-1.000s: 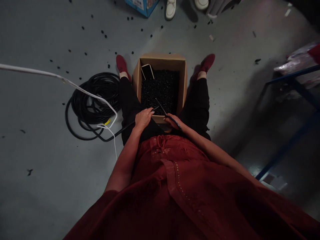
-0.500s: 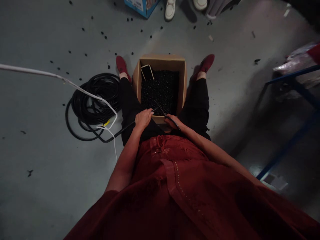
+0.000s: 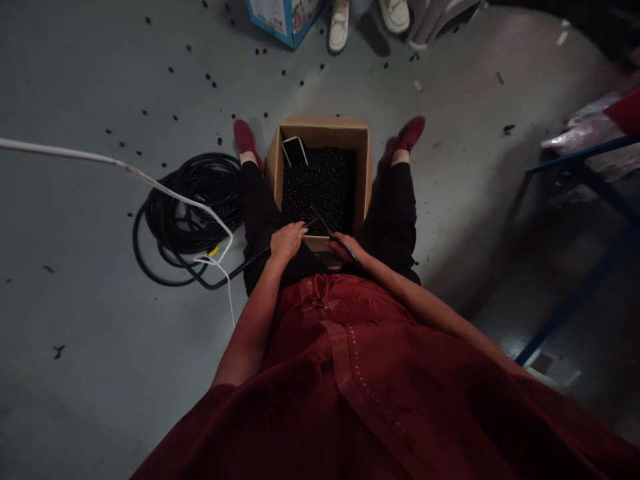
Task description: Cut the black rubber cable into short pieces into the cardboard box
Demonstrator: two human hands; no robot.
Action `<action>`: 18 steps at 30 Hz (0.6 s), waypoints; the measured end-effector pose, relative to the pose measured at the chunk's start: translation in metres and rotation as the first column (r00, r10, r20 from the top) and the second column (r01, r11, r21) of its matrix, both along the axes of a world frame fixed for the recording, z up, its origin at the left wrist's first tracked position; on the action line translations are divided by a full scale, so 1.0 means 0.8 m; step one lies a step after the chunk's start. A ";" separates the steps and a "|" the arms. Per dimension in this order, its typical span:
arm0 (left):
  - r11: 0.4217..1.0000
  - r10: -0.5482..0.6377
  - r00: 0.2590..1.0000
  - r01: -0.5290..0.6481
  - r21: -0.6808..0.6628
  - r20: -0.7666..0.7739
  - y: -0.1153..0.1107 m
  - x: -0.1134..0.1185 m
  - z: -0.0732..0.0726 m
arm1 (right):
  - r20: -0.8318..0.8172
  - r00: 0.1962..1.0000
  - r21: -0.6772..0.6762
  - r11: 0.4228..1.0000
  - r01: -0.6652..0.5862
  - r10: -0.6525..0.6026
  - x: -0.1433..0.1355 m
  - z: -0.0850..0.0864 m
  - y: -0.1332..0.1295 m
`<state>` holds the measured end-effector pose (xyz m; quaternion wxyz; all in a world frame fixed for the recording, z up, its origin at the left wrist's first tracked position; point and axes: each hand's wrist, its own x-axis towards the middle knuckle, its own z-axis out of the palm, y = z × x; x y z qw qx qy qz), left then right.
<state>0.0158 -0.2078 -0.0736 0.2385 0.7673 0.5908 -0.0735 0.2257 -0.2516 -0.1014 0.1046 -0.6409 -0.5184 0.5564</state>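
Observation:
My left hand is closed round the black tubing, whose free end sticks out past the fingers over the near edge of the cardboard box. From there the tubing runs left to a large coil on the floor. In my right hand is a pair of scissors, its blades pointing up and left beside the tubing end. Whether the blades touch the tubing is too small to tell. Small black cut pieces fill much of the box, and a dark, light-edged phone-like object leans in its far left corner.
A white cord crosses the left side above the coil. Several black bits lie scattered on the floor. Ahead are a blue printed box, another person's white shoes and a grey plastic stool. A blue metal frame stands right.
The view has tilted slightly, so the floor and box sit a little lower. The scissors' handles look closer together; both hands stay in nearly the same place.

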 end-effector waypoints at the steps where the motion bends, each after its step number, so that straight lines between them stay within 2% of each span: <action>1: 1.000 0.000 1.000 0.000 0.000 0.001 0.000 0.000 0.000 | 0.013 1.000 0.001 1.000 0.003 -0.003 0.000 0.001 0.000; 4: 1.000 0.013 1.000 -0.013 -0.001 0.005 0.000 0.000 0.001 | -0.019 1.000 -0.023 1.000 0.013 -0.014 0.001 0.007 -0.001; 7: 0.999 0.046 0.999 -0.046 0.008 0.020 0.000 0.000 0.002 | -0.130 0.988 -0.111 0.992 0.064 -0.079 0.004 0.015 -0.004; 10: 0.997 0.068 0.997 -0.069 0.022 0.048 0.000 -0.001 0.002 | -0.153 0.979 -0.163 0.981 0.108 -0.133 0.006 0.022 -0.006; 18: 0.995 0.100 0.992 -0.101 0.008 0.075 0.000 0.000 0.002 | -0.190 0.979 -0.126 0.990 0.054 -0.078 0.007 0.046 -0.001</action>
